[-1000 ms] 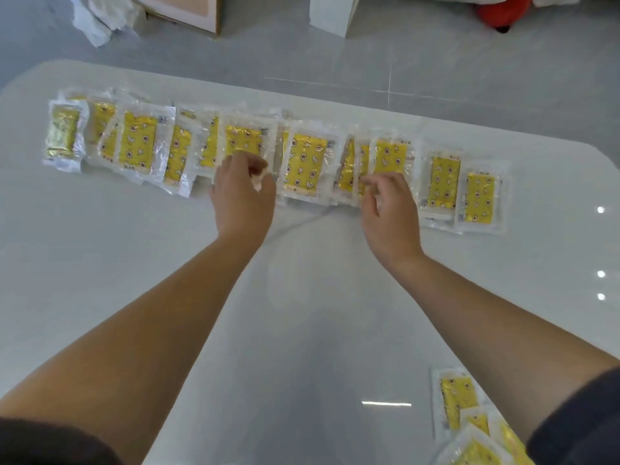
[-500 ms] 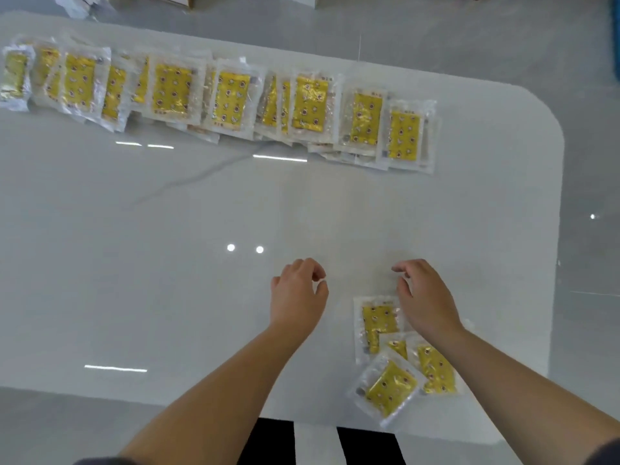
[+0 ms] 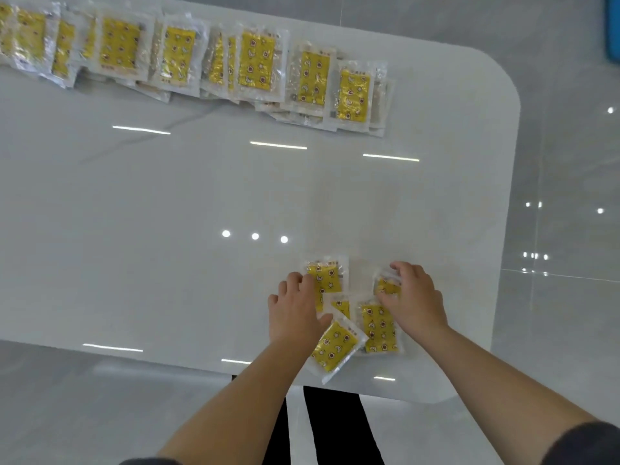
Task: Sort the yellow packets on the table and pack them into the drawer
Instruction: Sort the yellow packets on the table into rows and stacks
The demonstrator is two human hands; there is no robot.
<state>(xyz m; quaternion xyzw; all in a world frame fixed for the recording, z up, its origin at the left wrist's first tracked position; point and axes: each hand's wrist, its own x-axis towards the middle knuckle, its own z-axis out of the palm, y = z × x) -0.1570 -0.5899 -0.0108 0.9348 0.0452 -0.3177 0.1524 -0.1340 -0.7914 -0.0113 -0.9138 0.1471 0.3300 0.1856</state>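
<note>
At the near right corner of the table: a small pile of yellow packets, four or five, overlapping. One tilted packet lies askew close to the near edge. Both hands are now on this pile. A second ago they were at the long row of packets along the far edge. Half a second ago they hovered over the pile, touching nothing. Contact has been made since.

Left hand: fingers fairly straight, laid flat on the far-left packet, thumb across the top of the tilted one. It presses and grips nothing.

Right hand: fingers curled over the far edge of the far-right packet, thumb on its face. It looks like a pinch; the packet is not clearly lifted.

Reading: attention has switched from the row to these stragglers, probably to gather or square them with the sorted lot. The row looks undisturbed. No drawer is in view, and packing has not begun as far as I can see.
</note>
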